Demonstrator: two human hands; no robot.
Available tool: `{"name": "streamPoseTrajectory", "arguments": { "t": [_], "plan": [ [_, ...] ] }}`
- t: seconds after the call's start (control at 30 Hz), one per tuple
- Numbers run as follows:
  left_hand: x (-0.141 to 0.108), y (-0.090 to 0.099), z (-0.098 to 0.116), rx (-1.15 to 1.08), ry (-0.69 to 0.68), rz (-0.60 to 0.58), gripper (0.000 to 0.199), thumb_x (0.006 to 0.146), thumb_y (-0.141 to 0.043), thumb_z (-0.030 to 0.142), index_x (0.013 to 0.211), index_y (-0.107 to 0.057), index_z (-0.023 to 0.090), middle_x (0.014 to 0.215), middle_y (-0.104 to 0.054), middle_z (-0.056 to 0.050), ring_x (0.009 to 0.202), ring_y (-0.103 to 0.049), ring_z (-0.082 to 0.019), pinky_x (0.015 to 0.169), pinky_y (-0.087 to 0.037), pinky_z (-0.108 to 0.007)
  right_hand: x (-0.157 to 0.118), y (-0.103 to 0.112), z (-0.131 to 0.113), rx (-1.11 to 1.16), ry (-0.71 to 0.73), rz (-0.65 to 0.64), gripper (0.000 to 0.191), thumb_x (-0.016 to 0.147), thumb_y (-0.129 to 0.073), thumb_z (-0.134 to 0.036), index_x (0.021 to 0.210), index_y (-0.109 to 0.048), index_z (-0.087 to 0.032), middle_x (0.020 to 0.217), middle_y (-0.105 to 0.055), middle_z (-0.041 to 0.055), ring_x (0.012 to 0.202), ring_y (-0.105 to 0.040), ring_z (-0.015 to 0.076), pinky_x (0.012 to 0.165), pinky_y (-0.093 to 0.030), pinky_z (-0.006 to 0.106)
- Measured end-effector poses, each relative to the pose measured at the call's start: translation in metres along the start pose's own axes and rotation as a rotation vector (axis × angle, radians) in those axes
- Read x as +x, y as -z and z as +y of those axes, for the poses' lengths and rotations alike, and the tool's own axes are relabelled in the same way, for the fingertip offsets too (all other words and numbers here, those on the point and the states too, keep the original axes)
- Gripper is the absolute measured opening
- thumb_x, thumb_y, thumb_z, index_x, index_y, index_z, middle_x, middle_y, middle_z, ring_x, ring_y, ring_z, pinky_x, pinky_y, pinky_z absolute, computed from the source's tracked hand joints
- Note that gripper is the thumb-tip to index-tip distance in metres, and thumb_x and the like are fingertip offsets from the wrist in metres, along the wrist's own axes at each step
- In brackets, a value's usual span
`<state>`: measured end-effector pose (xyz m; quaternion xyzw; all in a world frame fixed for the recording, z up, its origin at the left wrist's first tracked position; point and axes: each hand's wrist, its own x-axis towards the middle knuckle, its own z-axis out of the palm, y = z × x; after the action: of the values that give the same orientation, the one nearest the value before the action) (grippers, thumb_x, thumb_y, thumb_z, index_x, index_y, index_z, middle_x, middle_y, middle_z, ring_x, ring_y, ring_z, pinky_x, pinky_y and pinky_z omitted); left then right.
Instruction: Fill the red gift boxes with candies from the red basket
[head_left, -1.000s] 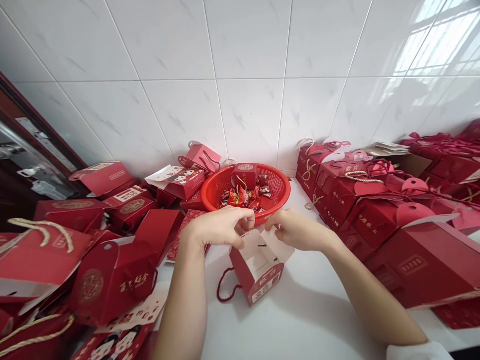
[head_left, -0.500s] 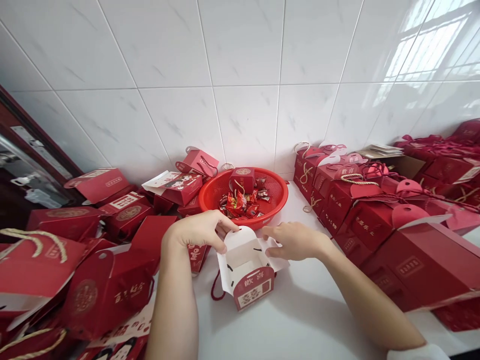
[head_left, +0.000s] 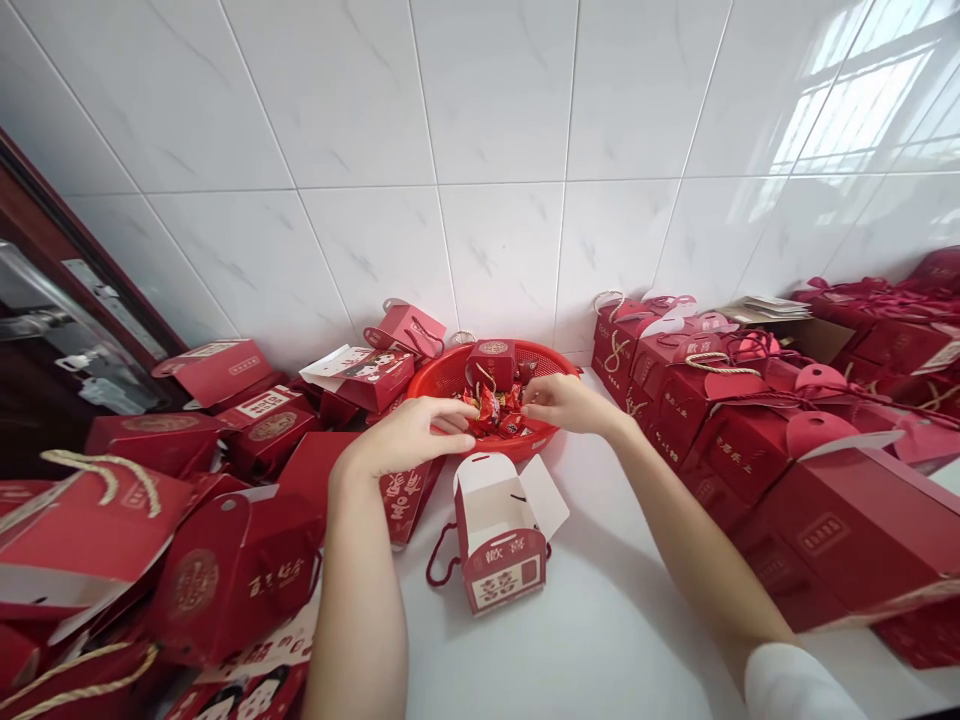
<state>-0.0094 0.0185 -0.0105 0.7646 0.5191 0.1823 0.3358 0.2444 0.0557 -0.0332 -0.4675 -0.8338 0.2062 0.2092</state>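
Note:
A small red gift box (head_left: 504, 570) with a white inside stands open on the white table, its flaps spread and a dark red cord at its left. Behind it is a red plastic basket (head_left: 559, 368) holding wrapped candies (head_left: 511, 424) and a small red box (head_left: 492, 362). My left hand (head_left: 411, 432) is at the basket's front left edge, fingers apart, holding nothing. Over the right part of the basket, my right hand (head_left: 562, 403) has its fingertips at the candies; whether they grip one is hidden.
Many red gift boxes (head_left: 225, 570) lie heaped at the left, some open. Rows of red boxes with cords (head_left: 817, 530) line the right side. A tiled wall (head_left: 502, 240) rises behind, and a dark door frame with a metal handle (head_left: 37, 323) is at the far left.
Both hands have left the open gift box and moved forward to the basket. The box stays on the table with its right flap raised. The view has shifted slightly.

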Motion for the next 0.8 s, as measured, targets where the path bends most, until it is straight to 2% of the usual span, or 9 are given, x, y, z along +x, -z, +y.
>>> {"name": "streamPoseTrajectory", "arguments": {
  "t": [0.07,0.13,0.23,0.3,0.4,0.47,0.57,0.67,0.8],
  "plan": [
    [0.009,-0.004,-0.004,-0.012,-0.023,0.106,0.052,0.075,-0.068,0.046,0.119,-0.07,0.019,0.122,-0.073,-0.009,0.113,-0.068,-0.026,0.099,-0.052,-0.034,0.024,-0.01,0.005,-0.074,-0.03,-0.061,0.017,0.086,-0.065,-0.029,0.098,-0.069,-0.017,0.099,-0.072,0.0069,0.088,-0.065,0.0186,0.071,-0.045,0.026],
    [0.022,-0.01,-0.01,0.028,0.011,0.127,0.044,0.076,-0.066,0.043,0.112,-0.073,0.018,0.119,-0.075,-0.01,0.111,-0.068,-0.027,0.099,-0.052,-0.035,0.042,-0.022,0.006,-0.147,-0.05,-0.244,0.029,0.08,-0.073,-0.032,0.107,-0.07,-0.021,0.111,-0.072,0.0074,0.099,-0.067,0.0227,0.075,-0.048,0.027],
    [0.047,-0.021,-0.017,0.211,0.097,-0.057,0.035,0.076,-0.063,0.038,0.103,-0.077,0.018,0.116,-0.076,-0.009,0.112,-0.068,-0.03,0.096,-0.051,-0.035,0.056,-0.036,0.003,-0.225,-0.107,-0.442,0.04,0.075,-0.075,-0.025,0.115,-0.07,-0.025,0.117,-0.072,0.0086,0.102,-0.068,0.0274,0.074,-0.051,0.031],
    [0.065,-0.029,-0.018,0.278,0.134,-0.183,0.036,0.075,-0.062,0.034,0.104,-0.077,0.019,0.116,-0.076,-0.009,0.111,-0.068,-0.029,0.094,-0.051,-0.033,0.058,-0.042,0.002,-0.254,-0.134,-0.459,0.048,0.072,-0.073,-0.016,0.119,-0.069,-0.025,0.118,-0.071,0.0106,0.102,-0.069,0.0303,0.073,-0.053,0.034],
    [0.089,-0.041,-0.014,0.313,0.211,-0.34,0.04,0.07,-0.064,0.031,0.107,-0.076,0.024,0.12,-0.075,-0.006,0.102,-0.072,-0.027,0.083,-0.055,-0.031,0.06,-0.045,0.005,-0.278,-0.161,-0.474,0.059,0.07,-0.069,-0.008,0.127,-0.066,-0.026,0.125,-0.069,0.0121,0.11,-0.067,0.0329,0.078,-0.054,0.038],
    [0.101,-0.047,-0.01,0.354,0.269,-0.395,0.046,0.065,-0.065,0.027,0.11,-0.075,0.025,0.122,-0.074,-0.007,0.099,-0.072,-0.029,0.077,-0.056,-0.032,0.063,-0.045,0.007,-0.298,-0.193,-0.501,0.064,0.07,-0.067,-0.007,0.131,-0.064,-0.024,0.13,-0.066,0.0135,0.115,-0.065,0.0347,0.081,-0.055,0.04],
    [0.108,-0.053,-0.006,0.411,0.318,-0.391,0.049,0.061,-0.066,0.024,0.109,-0.075,0.022,0.118,-0.075,-0.012,0.095,-0.072,-0.032,0.071,-0.056,-0.035,0.067,-0.046,0.01,-0.318,-0.221,-0.548,0.065,0.07,-0.068,-0.008,0.133,-0.063,-0.021,0.131,-0.066,0.0145,0.117,-0.064,0.0358,0.084,-0.055,0.04],
    [0.108,-0.056,-0.006,0.452,0.329,-0.372,0.044,0.063,-0.064,0.023,0.105,-0.075,0.017,0.109,-0.077,-0.016,0.088,-0.073,-0.033,0.069,-0.054,-0.037,0.068,-0.049,0.011,-0.306,-0.206,-0.573,0.058,0.07,-0.065,-0.005,0.125,-0.069,-0.019,0.124,-0.069,0.0131,0.113,-0.066,0.0339,0.086,-0.054,0.038],
    [0.107,-0.057,-0.011,0.459,0.291,-0.372,0.032,0.064,-0.062,0.023,0.092,-0.076,0.017,0.098,-0.078,-0.014,0.084,-0.072,-0.032,0.066,-0.052,-0.035,0.067,-0.051,0.014,-0.254,-0.209,-0.532,0.051,0.066,-0.064,-0.003,0.114,-0.074,-0.018,0.115,-0.073,0.0137,0.106,-0.068,0.0334,0.079,-0.054,0.036]
  ]
}}
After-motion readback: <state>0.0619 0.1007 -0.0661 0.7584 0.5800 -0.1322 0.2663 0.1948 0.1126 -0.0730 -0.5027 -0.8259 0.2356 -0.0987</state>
